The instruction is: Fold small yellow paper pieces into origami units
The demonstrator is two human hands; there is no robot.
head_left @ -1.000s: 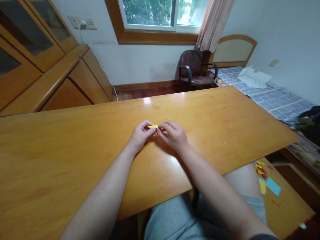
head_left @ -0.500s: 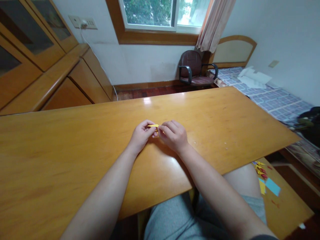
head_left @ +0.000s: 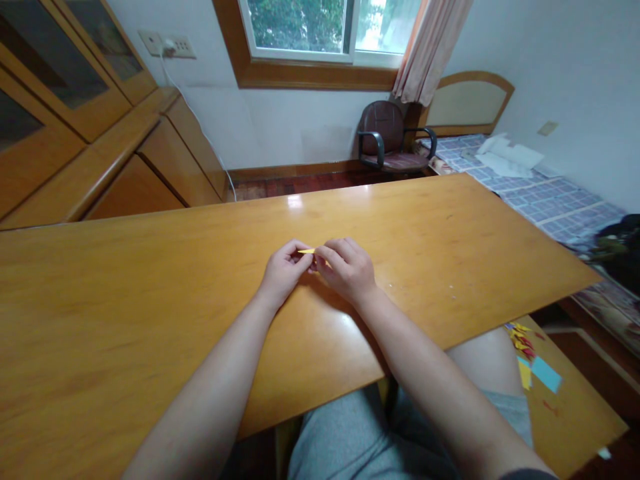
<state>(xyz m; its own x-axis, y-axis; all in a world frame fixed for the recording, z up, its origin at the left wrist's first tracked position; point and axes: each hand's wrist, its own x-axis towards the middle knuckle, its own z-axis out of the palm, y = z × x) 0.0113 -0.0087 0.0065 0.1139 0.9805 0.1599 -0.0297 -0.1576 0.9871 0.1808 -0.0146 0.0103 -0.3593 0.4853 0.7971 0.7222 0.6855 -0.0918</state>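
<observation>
A small folded yellow paper piece (head_left: 307,251) is pinched between both hands over the middle of the wooden table (head_left: 150,280). My left hand (head_left: 283,272) grips its left end with curled fingers. My right hand (head_left: 346,270) pinches the right end, fingers closed and knuckles up. Most of the paper is hidden by the fingers. Both wrists rest on the tabletop.
A low wooden surface at the lower right (head_left: 570,407) carries coloured paper scraps (head_left: 530,353). Wooden cabinets (head_left: 75,133) stand at the left. A dark armchair (head_left: 387,137) and a bed (head_left: 545,193) stand beyond the table, under a window.
The hands have drawn slightly closer together, and less of the yellow paper shows between the fingers. The arms have barely moved.
</observation>
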